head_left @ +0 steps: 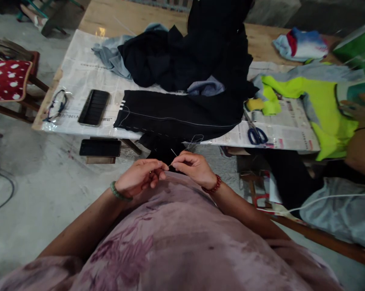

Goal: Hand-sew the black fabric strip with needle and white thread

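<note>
In front of my body, my right hand [194, 167] pinches a thin sewing needle [174, 152] between thumb and fingertips, its shaft sticking up past them. My left hand [142, 176] meets it, thumb and index finger pinched at a fine thread near the needle; the exact grip is too small to see clearly. Just beyond my hands, black fabric [176, 110] with white stripes at one end lies along the table edge. A line of white stitches or thread runs along it, and loose pale thread [196, 140] loops at its edge.
The newspaper-covered table [76, 60] bears dark garments [170, 60], a phone [94, 107], glasses [57, 106], scissors [256, 136] and a yellow pad [254, 104]. Another phone [100, 147] lies lower, before the edge. At right, another person's hand [361, 107] is at a neon-yellow garment [324, 105].
</note>
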A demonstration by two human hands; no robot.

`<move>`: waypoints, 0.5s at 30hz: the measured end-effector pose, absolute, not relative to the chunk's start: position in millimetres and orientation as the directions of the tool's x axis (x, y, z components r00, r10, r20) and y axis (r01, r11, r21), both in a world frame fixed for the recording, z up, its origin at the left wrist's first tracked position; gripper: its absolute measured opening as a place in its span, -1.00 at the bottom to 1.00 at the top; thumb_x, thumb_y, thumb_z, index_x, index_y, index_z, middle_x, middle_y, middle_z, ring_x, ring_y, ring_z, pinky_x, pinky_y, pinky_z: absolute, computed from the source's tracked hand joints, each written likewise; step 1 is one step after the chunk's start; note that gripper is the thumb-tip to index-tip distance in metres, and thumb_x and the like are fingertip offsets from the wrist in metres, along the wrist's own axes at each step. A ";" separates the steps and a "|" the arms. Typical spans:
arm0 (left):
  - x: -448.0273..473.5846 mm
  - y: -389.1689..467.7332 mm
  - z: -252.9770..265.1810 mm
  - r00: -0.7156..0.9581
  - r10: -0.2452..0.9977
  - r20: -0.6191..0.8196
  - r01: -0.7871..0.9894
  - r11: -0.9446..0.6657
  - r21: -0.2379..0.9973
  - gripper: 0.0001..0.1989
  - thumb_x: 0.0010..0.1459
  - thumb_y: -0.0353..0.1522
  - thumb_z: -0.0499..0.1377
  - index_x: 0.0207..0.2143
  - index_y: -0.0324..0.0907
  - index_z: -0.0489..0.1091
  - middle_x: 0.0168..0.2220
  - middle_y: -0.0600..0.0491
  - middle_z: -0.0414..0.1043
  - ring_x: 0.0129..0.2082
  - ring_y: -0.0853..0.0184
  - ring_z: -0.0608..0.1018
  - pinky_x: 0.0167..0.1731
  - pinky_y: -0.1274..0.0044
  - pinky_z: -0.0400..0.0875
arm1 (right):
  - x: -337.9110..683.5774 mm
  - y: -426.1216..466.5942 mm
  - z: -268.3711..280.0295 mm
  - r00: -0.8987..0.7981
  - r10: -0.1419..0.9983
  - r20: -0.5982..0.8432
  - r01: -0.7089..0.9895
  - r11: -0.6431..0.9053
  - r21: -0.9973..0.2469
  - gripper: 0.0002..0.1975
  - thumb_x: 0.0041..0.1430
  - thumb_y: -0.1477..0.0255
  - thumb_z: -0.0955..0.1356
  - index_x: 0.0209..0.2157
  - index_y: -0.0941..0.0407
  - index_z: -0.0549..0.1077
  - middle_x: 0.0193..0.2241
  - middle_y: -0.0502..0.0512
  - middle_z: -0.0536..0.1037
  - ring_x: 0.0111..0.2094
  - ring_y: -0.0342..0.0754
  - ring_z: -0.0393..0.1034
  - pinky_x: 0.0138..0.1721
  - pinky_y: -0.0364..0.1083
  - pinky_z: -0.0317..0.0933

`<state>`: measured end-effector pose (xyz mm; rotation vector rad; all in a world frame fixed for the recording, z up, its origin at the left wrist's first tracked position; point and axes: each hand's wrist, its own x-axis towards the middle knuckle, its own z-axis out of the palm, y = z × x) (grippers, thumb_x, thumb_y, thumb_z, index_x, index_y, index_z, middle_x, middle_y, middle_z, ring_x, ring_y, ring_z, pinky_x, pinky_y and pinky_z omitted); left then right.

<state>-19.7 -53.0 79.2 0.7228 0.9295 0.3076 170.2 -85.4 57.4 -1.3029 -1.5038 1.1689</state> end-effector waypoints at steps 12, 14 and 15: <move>-22.3 -54.9 81.3 0.532 0.593 -0.605 0.132 0.648 0.750 -0.78 -0.03 -0.28 0.21 -0.37 -0.27 0.43 -0.52 0.06 0.41 -0.72 0.58 0.31 -0.79 0.72 0.00 | 178.1 -87.1 56.3 -0.089 0.985 0.147 0.299 0.167 -0.939 -0.91 0.05 0.44 0.34 -0.46 0.13 0.49 -0.51 0.00 0.44 -0.45 -0.23 0.31 -0.39 -0.19 0.22; -21.4 -55.5 80.7 0.527 0.602 -0.600 0.158 0.625 0.765 -0.79 -0.04 -0.29 0.22 -0.39 -0.27 0.42 -0.52 0.08 0.40 -0.71 0.59 0.31 -0.78 0.73 -0.01 | 178.5 -87.3 56.0 -0.087 0.985 0.150 0.307 0.170 -0.936 -0.91 0.05 0.44 0.34 -0.45 0.13 0.49 -0.50 0.01 0.45 -0.45 -0.22 0.31 -0.39 -0.19 0.23; -21.1 -55.8 80.2 0.524 0.605 -0.600 0.168 0.617 0.769 -0.79 -0.04 -0.29 0.22 -0.40 -0.27 0.41 -0.52 0.08 0.39 -0.71 0.59 0.30 -0.78 0.72 -0.01 | 178.6 -87.5 56.0 -0.087 0.985 0.149 0.309 0.169 -0.936 -0.91 0.06 0.43 0.34 -0.45 0.13 0.49 -0.50 0.01 0.45 -0.45 -0.22 0.31 -0.39 -0.18 0.23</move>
